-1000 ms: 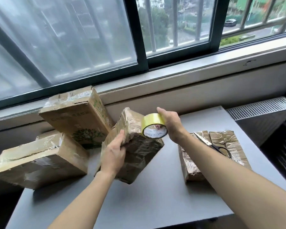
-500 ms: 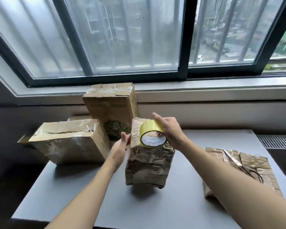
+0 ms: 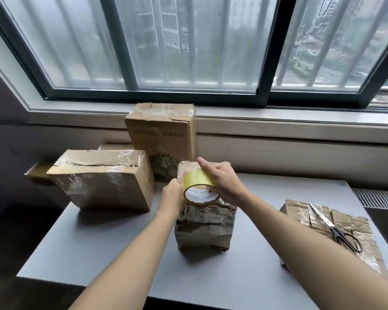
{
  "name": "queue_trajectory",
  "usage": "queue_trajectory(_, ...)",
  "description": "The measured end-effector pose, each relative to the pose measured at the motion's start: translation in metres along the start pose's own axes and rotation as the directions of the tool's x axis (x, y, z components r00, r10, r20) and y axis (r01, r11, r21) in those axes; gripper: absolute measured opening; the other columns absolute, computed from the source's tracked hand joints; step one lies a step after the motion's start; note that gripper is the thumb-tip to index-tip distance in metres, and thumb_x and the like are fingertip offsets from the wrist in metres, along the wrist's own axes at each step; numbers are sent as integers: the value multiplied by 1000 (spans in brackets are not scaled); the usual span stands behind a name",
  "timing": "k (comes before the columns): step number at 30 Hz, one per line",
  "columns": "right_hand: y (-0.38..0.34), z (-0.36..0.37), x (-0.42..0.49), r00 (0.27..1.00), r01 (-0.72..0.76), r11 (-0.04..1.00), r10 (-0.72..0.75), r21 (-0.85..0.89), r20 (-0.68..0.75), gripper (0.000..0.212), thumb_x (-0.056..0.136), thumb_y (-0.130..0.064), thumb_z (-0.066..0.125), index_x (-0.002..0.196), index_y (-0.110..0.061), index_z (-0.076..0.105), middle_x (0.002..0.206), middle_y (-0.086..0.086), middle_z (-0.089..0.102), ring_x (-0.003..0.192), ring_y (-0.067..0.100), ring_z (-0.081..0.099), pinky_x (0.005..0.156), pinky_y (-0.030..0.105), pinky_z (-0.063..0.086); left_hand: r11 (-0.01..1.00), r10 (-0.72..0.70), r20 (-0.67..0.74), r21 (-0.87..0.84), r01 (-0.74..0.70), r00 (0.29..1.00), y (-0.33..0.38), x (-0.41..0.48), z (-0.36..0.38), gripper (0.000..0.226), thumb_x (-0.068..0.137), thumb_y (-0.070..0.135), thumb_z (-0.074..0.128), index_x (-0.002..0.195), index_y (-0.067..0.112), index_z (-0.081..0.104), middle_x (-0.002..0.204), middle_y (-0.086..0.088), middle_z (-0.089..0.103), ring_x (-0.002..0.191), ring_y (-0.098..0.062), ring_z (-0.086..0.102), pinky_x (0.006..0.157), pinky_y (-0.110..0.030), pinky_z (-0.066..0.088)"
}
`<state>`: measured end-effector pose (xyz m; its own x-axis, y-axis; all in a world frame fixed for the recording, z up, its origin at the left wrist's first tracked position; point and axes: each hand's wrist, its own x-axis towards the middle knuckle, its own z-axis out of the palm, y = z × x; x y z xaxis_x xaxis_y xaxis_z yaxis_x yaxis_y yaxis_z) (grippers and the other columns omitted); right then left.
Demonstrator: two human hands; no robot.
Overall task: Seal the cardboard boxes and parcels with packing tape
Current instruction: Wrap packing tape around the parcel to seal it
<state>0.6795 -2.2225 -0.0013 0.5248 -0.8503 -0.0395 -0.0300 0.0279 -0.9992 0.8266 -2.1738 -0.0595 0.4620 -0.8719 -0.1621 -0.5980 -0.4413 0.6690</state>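
right hand (image 3: 224, 180) clamps the yellow tape roll (image 3: 199, 189) from above, index finger stretched along its top, and holds it in front of the top of the upright parcel (image 3: 205, 227) standing mid-way on the grey table (image 3: 99, 253). left hand (image 3: 173, 198) sits at the roll's left edge, back to the camera. its fingertips are hidden, so whether they pinch the tape's free end or only brace the parcel cannot be told. no loose strip shows.

the likeliest trouble, by judgement: the parcel is tall, narrow and crumpled on a small base, and neither hand visibly pins it down. a pull on the roll towards the person would probably tip it or drag it across the smooth tabletop. a freed strip could also fold back on itself, or wrinkle over the creased, already glossy wrapping and seal poorly.

the scissors (image 3: 323, 217) lie on the flat parcel (image 3: 298, 213) at the right, well apart from both hands. cutting would need one hand to let go, and then the strip could slacken or the roll drop. the low box (image 3: 103, 182) and the tall box (image 3: 164, 135) stand near on the left, so a toppling parcel might knock into them.
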Motion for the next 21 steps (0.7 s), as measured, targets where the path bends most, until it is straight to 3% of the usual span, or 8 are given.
queue_trajectory(2,-14,-4,4,999,36,976,-38,-215,-1,57,98,-39,62,47,-17,45,51,0,35,45,12,30,45,25,24,998,-53,-25,-30,52,998,1,-1,1,55,99,59,32,113,13,60,112,-12,66,104,-34,59,86,-40,49)
queue_trajectory(4,-27,-16,6,997,75,894,-77,-442,14,64,98,-40,60,45,-22,29,50,-1,23,45,13,19,45,29,18,996,-91,-62,-27,90,994,2,-2,2,71,99,65,21,120,8,58,121,-17,63,114,-38,56,90,-42,43)
queue_trajectory(8,-32,-55,2,998,67,740,-60,-669,34,62,98,-39,56,48,-20,26,46,-5,23,45,14,20,48,31,22,992,-78,-104,93,88,992,11,-7,0,70,101,62,16,122,7,54,121,-18,61,112,-37,56,86,-41,41)
queue_trajectory(10,-26,-64,-1,998,51,783,-64,-620,2,59,98,-36,57,49,-20,28,48,-2,26,45,14,21,48,31,21,982,-70,-116,168,89,991,18,-11,0,63,102,58,17,127,7,47,124,-18,59,113,-37,55,85,-43,41)
queue_trajectory(12,-23,-62,-3,997,58,826,-78,-561,-11,58,98,-34,57,49,-20,31,49,0,28,45,13,22,47,30,21,955,-21,-165,289,69,986,26,-11,-3,54,105,47,23,139,8,38,143,-20,44,128,-37,45,97,-47,39)
queue_trajectory(15,-18,-59,-7,995,68,874,-94,-482,-31,57,98,-31,58,49,-20,31,51,2,26,46,14,21,47,29,19,922,202,-186,367,-122,962,41,0,-3,48,105,23,32,151,8,28,161,-15,14,147,-31,19,114,-46,26)
queue_trajectory(18,-9,-65,-12,994,44,951,-71,-306,-77,54,95,-37,61,53,-13,36,59,5,24,53,17,20,50,32,16,894,383,-82,285,-347,920,58,10,12,46,106,24,33,149,6,38,159,-12,29,148,-23,22,119,-37,18)
queue_trajectory(21,5,-72,-21,987,-37,998,27,-56,-157,52,86,-50,65,61,-8,49,63,5,33,55,16,28,51,31,20,904,399,-81,203,-377,913,61,13,30,41,107,31,34,135,10,56,150,-12,46,144,-20,32,118,-31,15)
